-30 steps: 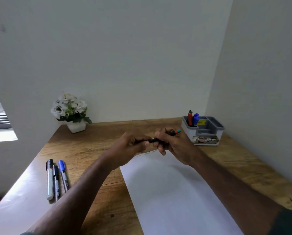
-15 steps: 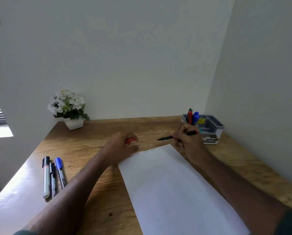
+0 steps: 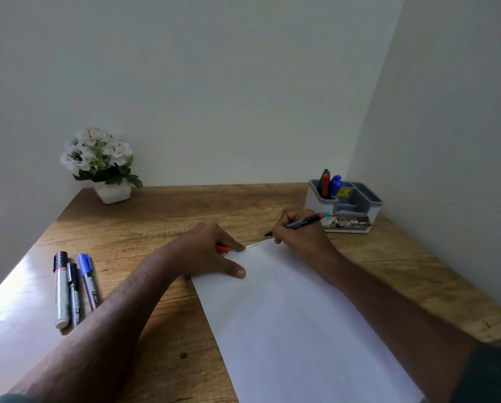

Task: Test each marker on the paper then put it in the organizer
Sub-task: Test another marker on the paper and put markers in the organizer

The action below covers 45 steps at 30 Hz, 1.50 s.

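My right hand (image 3: 298,238) grips a black marker (image 3: 303,222) with a red and teal end, its uncapped tip just above the far edge of the white paper (image 3: 296,321). My left hand (image 3: 211,251) rests on the paper's far left corner, thumb pressing the sheet, and holds the red cap (image 3: 222,249) in its curled fingers. Faint marks show near that far edge. The grey and white organizer (image 3: 345,206) stands at the back right with a red and a blue marker upright in it. Three markers (image 3: 73,289) lie on the desk at the left.
A white pot of white flowers (image 3: 101,164) stands at the back left by the wall. Walls close the wooden desk (image 3: 162,216) at the back and right. The desk's left part glares with light.
My hands pulled the cap off the marker and moved apart. The left hand came down onto the paper's corner with the cap. The right hand lowered the marker tip to the paper's far edge.
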{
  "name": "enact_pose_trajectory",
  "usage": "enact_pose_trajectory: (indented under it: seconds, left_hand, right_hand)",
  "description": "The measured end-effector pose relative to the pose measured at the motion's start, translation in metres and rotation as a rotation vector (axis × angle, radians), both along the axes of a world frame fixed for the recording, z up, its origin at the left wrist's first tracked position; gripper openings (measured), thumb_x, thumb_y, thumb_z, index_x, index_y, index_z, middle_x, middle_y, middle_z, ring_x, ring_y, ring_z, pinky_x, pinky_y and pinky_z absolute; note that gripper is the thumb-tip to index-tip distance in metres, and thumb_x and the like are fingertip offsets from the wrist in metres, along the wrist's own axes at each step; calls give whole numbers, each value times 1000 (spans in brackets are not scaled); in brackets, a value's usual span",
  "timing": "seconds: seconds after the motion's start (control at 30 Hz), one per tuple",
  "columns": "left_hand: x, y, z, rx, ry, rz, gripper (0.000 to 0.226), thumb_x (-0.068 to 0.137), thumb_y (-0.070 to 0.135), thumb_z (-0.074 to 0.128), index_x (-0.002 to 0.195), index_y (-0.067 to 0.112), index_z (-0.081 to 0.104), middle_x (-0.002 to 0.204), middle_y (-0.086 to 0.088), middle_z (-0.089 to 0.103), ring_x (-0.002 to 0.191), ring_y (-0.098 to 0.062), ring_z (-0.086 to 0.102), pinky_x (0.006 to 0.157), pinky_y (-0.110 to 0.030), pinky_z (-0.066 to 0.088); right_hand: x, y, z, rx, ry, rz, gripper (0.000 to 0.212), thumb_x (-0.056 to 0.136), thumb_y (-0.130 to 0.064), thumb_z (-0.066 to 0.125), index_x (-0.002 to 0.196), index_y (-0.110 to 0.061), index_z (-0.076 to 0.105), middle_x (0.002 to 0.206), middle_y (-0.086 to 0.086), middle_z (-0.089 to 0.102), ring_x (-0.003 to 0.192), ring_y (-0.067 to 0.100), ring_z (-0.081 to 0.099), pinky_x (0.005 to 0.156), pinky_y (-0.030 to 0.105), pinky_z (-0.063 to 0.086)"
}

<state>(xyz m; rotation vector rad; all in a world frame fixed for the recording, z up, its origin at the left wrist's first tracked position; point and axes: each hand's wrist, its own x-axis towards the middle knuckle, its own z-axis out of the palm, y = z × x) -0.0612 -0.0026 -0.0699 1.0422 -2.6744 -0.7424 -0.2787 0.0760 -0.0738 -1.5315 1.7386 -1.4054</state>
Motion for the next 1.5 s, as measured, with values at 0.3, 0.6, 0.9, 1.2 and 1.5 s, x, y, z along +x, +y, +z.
enact_pose_trajectory:
  seconds: [0.3,0.6,0.9,1.2,1.5]
  left_hand:
    - [3,0,0,26,57,-20,62,71,50,83,128,31,66,122,14,67,98,0,61,82,-19,51]
    - [4,0,-1,38,58,-26,59,74,45,83,128,28,66,115,14,69,88,3,62,70,-12,49]
    - [2,-1,-1,29,35,-23,61,75,47,82,130,28,65,123,10,67,86,4,56,71,-14,46]
    - [3,-1,-2,51,39,-20,63,72,49,82,130,29,65,125,8,67,98,-4,61,80,-21,51]
    - [4,0,-2,54,31,3,63,72,50,82,130,31,65,127,7,64,104,-9,59,80,-22,49]
  right_hand:
    - [-2,-8,-14,-15,34,16,19,78,3,66,62,9,58,52,-3,57,48,-2,50,49,17,39]
    - [1,-7,-16,0,43,11,21,79,-1,67,60,-1,58,55,0,60,48,-1,49,48,16,39]
    - [0,-7,-16,5,69,-8,22,80,-3,67,60,0,57,52,-3,56,47,2,47,46,17,37]
    - [-1,-7,-16,-6,67,-20,28,78,-3,68,56,-9,52,56,4,53,53,10,45,50,24,37]
    - [-4,-9,-18,-14,69,-10,23,79,-3,68,62,6,56,55,-3,51,54,7,46,50,23,37]
